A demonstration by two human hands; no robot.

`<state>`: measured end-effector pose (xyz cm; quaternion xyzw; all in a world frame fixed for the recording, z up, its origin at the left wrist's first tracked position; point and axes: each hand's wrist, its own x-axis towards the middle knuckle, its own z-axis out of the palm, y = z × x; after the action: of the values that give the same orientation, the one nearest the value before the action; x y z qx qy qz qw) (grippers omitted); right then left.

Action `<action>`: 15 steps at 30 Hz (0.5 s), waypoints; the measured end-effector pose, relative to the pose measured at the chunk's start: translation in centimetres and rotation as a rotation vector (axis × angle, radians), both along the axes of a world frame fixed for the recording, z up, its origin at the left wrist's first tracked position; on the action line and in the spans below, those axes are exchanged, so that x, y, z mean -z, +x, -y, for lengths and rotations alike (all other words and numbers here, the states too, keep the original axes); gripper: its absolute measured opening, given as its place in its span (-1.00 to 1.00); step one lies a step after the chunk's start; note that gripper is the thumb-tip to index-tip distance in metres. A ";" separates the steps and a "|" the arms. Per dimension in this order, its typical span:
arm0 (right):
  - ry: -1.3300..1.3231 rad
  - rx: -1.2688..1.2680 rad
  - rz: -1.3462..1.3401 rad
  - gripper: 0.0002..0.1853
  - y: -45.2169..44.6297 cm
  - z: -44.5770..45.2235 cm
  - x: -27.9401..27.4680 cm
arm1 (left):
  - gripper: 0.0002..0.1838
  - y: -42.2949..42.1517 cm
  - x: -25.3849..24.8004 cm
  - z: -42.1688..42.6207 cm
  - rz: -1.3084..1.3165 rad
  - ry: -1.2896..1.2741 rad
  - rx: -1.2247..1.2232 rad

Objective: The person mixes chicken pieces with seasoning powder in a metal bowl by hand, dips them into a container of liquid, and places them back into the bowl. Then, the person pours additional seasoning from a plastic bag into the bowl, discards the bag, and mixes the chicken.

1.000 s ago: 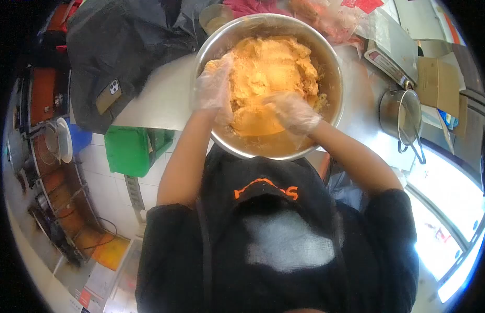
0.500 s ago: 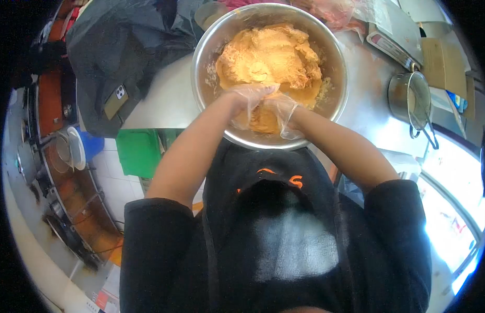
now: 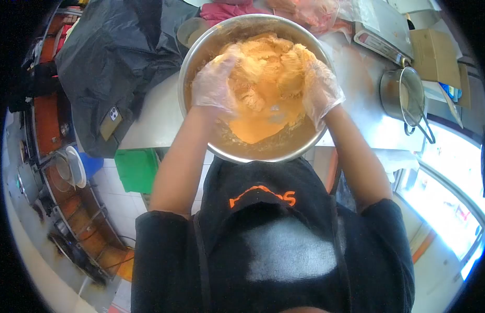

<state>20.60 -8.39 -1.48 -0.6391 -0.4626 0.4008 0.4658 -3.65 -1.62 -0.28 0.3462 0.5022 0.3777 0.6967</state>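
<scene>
A large steel bowl [image 3: 187, 70] holds a thick, wet orange mixture [image 3: 268, 68], lumpy like coated meat, with orange liquid pooled at the near side. Both hands wear clear plastic gloves and are inside the bowl. My left hand [image 3: 215, 83] is curled against the left side of the lumps, slightly blurred by motion. On the right side, my right hand [image 3: 322, 88] is wrapped round the edge of the mass, its fingertips partly hidden in it. The two hands are well apart, with the mixture between them.
The bowl stands at the front of a steel table [image 3: 154, 117]. A black plastic sheet [image 3: 117, 62] with a phone [image 3: 111, 124] on it lies left. To the right are a steel pot [image 3: 396, 96], a scale [image 3: 383, 47] and a cardboard box [image 3: 435, 55]. A green bin [image 3: 137, 171] stands below.
My hands, together at the bowl's near side before, have parted and moved forward to the mixture's two sides. The lumps look turned over, and more orange liquid shows near me.
</scene>
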 end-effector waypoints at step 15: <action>-0.200 -0.469 0.962 -0.60 -8.2 -5.1 -0.5 | -0.43 -0.7 3.1 1.8 -0.040 -0.447 -0.305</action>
<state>12.41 -3.33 -0.94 -0.6712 -0.7133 0.1983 0.0368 -4.38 -3.40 -3.41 0.1116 0.6332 0.3508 0.6808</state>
